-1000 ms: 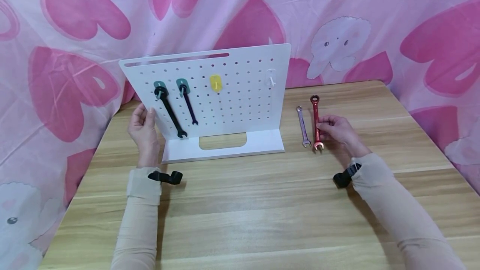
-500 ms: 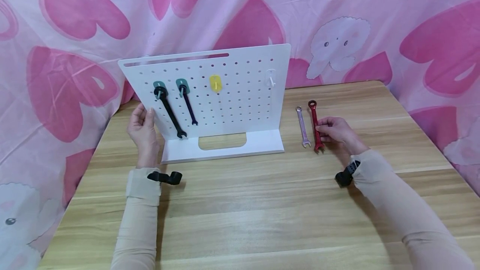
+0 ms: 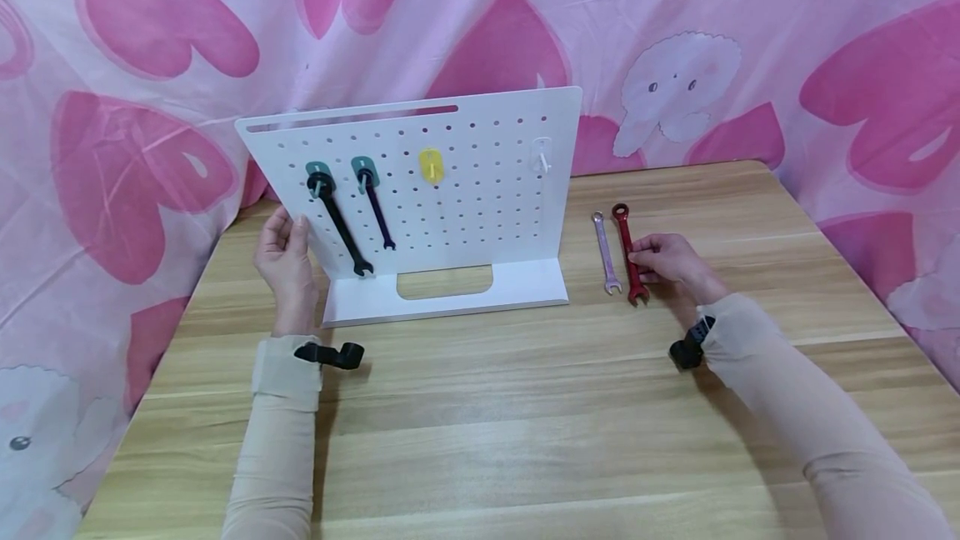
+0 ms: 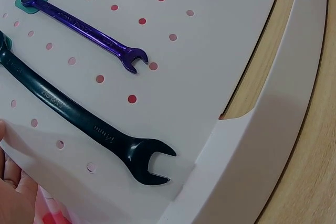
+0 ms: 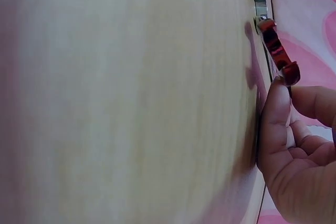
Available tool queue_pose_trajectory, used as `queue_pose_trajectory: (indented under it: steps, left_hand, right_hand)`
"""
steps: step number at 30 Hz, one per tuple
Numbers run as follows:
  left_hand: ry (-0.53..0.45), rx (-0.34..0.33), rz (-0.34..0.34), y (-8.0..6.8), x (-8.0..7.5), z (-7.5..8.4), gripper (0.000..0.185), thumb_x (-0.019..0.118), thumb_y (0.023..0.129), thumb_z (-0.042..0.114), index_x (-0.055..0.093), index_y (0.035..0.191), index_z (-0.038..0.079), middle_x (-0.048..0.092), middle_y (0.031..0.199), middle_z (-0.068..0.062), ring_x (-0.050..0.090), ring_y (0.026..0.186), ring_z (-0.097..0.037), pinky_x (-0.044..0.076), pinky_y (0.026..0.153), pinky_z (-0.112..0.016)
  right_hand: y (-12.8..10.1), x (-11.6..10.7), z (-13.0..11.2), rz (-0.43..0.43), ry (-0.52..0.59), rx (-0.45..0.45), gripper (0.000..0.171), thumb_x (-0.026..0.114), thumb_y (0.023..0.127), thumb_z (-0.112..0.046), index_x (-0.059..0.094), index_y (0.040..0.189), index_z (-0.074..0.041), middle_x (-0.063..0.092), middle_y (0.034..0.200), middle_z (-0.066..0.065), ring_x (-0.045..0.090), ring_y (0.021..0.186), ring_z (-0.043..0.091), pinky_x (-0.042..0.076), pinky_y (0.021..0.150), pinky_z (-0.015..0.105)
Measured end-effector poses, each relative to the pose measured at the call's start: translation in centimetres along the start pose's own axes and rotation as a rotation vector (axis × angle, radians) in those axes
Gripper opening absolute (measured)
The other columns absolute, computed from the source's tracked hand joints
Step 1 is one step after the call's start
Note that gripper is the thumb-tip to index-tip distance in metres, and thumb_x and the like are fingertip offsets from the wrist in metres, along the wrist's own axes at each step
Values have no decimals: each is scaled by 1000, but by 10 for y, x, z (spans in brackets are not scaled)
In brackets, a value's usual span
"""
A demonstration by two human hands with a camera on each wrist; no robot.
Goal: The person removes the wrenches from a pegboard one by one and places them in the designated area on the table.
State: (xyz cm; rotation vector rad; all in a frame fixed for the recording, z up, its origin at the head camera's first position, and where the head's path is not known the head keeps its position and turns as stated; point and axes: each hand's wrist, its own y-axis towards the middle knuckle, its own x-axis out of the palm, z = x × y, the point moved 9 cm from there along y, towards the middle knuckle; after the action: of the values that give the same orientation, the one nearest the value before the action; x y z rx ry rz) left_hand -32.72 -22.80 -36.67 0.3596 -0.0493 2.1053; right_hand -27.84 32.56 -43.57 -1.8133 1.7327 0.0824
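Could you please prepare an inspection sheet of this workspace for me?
Surface: light wood-grain tabletop.
Job's things: upright white perforated board; long greenish-black metal wrench and slim purple metal wrench hang there on green hooks; yellow plastic-looking hook and white plastic-looking hook hold nothing; slim silvery-lilac metal wrench lies beside the red metal wrench.
Clutter: nothing seen.
Hands: left hand at the board's left edge, grip unclear; right hand pinches the red wrench.
Cables: nothing seen on the tabletop.
Surroundings: pink heart-patterned curtain behind.

Right wrist view: right grip [image 5: 299,166] cut off by right edge; red wrench [image 5: 277,50], shaft mostly hidden.
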Motion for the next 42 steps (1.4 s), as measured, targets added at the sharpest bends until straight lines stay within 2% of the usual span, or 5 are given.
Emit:
queue_pose_trajectory:
  steps: [8, 15, 23, 31, 42]
  left_hand:
    - [9, 16, -3, -1, 0, 1, 29, 68, 86, 19, 66, 114, 16, 64, 107, 1, 54, 97, -11, 44, 89, -25]
    - [-1, -15, 0, 0, 1, -2, 31, 68, 85, 21, 66, 115, 16, 64, 109, 1, 54, 98, -11, 44, 91, -25]
    - [-18, -9, -3, 0, 1, -2, 30, 68, 86, 19, 66, 115, 15, 63, 108, 1, 54, 97, -11, 45, 91, -24]
    - [-40, -20, -3, 0, 0, -2, 30, 68, 85, 19, 66, 114, 15, 64, 109, 0, 54, 98, -11, 45, 93, -24]
    - [-10, 46, -2, 1, -1, -1, 27, 69, 85, 17, 67, 112, 14, 65, 101, 1, 54, 93, -10, 44, 83, -22]
  right_hand:
    - [-1, 2, 1, 1, -28, 12, 35, 49, 97, -11, 45, 124, 10, 56, 103, 16, 57, 74, 9, 53, 68, 21]
    - [-3, 1, 0, 7, -14, -10, 31, 52, 95, -12, 49, 116, 10, 58, 93, 13, 58, 68, 8, 53, 63, 22]
    - [-2, 3, -1, 20, -75, 12, 33, 48, 97, -11, 47, 123, 9, 56, 106, 18, 57, 75, 10, 53, 68, 23]
    - [-2, 2, -2, 22, -90, 6, 32, 48, 97, -11, 47, 122, 9, 56, 107, 21, 58, 77, 14, 54, 68, 25]
    - [-3, 1, -6, 40, -94, -11, 29, 50, 96, -9, 48, 118, 9, 59, 101, 19, 58, 72, 11, 54, 65, 25]
